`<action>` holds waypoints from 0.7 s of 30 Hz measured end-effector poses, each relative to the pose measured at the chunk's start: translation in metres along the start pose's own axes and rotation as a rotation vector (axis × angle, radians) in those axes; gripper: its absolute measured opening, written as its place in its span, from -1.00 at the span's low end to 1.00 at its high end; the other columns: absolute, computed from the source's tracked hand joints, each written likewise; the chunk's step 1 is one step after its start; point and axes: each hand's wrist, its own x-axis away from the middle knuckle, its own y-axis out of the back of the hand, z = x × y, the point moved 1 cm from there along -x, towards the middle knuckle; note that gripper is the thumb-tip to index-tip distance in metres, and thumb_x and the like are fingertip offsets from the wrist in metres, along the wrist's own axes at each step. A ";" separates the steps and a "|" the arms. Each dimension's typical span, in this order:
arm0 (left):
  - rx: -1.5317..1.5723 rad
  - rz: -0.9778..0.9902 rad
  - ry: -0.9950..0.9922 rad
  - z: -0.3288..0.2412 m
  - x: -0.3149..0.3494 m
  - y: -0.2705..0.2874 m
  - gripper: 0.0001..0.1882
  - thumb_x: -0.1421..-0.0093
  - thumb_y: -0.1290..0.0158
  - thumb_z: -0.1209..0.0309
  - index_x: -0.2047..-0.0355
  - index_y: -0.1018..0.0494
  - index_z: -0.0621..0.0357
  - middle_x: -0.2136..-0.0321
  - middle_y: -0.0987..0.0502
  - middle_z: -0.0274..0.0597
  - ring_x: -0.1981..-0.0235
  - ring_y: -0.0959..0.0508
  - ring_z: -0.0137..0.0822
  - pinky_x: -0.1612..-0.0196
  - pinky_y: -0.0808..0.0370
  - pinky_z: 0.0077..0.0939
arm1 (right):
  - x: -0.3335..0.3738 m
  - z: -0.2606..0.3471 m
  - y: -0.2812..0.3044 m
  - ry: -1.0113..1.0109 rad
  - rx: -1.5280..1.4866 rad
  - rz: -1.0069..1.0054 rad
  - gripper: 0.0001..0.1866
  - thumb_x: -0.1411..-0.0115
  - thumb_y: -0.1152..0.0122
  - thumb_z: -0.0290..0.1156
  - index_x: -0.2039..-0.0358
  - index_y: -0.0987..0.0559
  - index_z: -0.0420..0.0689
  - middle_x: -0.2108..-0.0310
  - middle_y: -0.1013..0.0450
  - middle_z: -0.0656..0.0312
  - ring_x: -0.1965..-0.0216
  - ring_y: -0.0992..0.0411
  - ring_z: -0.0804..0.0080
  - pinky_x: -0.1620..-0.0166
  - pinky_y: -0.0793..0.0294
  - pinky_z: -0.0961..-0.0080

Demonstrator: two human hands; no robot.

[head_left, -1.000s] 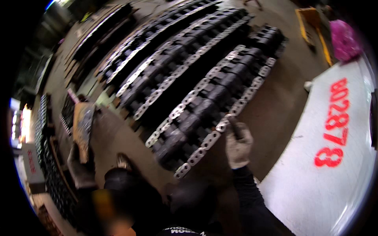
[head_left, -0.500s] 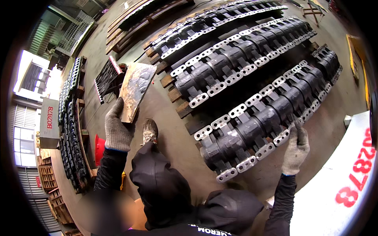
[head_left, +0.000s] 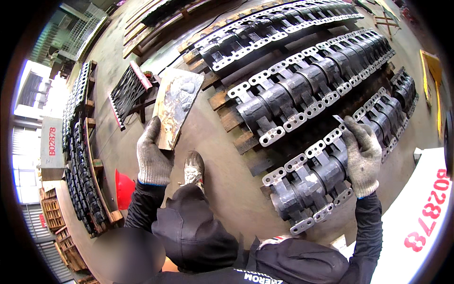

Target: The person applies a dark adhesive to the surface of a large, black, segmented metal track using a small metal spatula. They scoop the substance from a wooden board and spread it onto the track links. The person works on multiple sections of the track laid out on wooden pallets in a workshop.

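Note:
My left hand (head_left: 155,154), in a grey knit glove, is closed round the lower end of a flat wooden board (head_left: 166,116). Grey paste (head_left: 183,90) is smeared over the board's upper part, with a raised lump on it. My right hand (head_left: 363,154), gloved too, pinches a small thin blade (head_left: 337,119) like a scraper. Only its pale tip shows past the fingers. This hand is over the nearest black track chain (head_left: 326,173), close to its far row of bare metal link plates (head_left: 333,136). Whether the blade touches the chain I cannot tell.
More track chains (head_left: 302,80) lie behind on wooden blocks (head_left: 227,119). To the left stand a rack of black strips (head_left: 128,92), a red hard hat (head_left: 124,189) and stacked chains (head_left: 81,175). A white panel with red markings (head_left: 411,208) is at the right, beside a yellow frame (head_left: 428,75).
My right hand has moved from the nearest chain's near link plates across to its far row. In the picture, the board and left hand sit further right, and the view has shifted.

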 end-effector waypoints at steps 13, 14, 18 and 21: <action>-0.256 0.221 -0.113 0.026 -0.117 0.074 -0.62 -0.44 0.05 0.27 -0.16 -0.46 0.19 -0.05 -0.58 -0.23 -0.01 -0.60 -0.33 -0.02 -0.59 -0.33 | 0.002 0.046 -0.060 -0.147 0.323 0.030 -0.74 -0.21 -0.30 -0.67 0.07 -0.67 -0.25 0.25 -0.56 0.18 0.20 -0.54 0.43 0.08 -0.51 0.57; -0.204 0.183 -0.083 0.034 -0.124 0.072 -0.63 -0.43 0.03 0.28 -0.15 -0.47 0.19 -0.04 -0.58 -0.23 0.00 -0.60 -0.33 -0.01 -0.60 -0.34 | 0.009 0.040 -0.062 -0.194 0.319 0.001 -0.73 -0.21 -0.30 -0.67 0.07 -0.67 -0.24 0.24 -0.56 0.17 0.20 -0.54 0.42 0.07 -0.50 0.56; -0.144 0.197 -0.002 0.026 -0.158 0.066 -0.61 -0.41 0.00 0.33 -0.16 -0.46 0.24 -0.06 -0.56 -0.17 -0.03 -0.59 -0.31 -0.05 -0.58 -0.34 | 0.011 0.062 -0.080 -0.296 0.380 -0.030 -0.75 -0.20 -0.31 -0.65 0.09 -0.69 -0.24 0.27 -0.55 0.17 0.23 -0.53 0.42 0.11 -0.48 0.55; 0.055 0.263 0.199 0.020 -0.181 0.052 -0.59 -0.35 -0.05 0.49 -0.19 -0.42 0.32 -0.11 -0.52 -0.09 -0.09 -0.55 -0.27 -0.14 -0.52 -0.34 | 0.012 0.078 -0.090 -0.353 0.468 -0.008 -0.74 -0.20 -0.31 -0.65 0.08 -0.69 -0.24 0.27 -0.55 0.17 0.24 -0.52 0.46 0.14 -0.48 0.57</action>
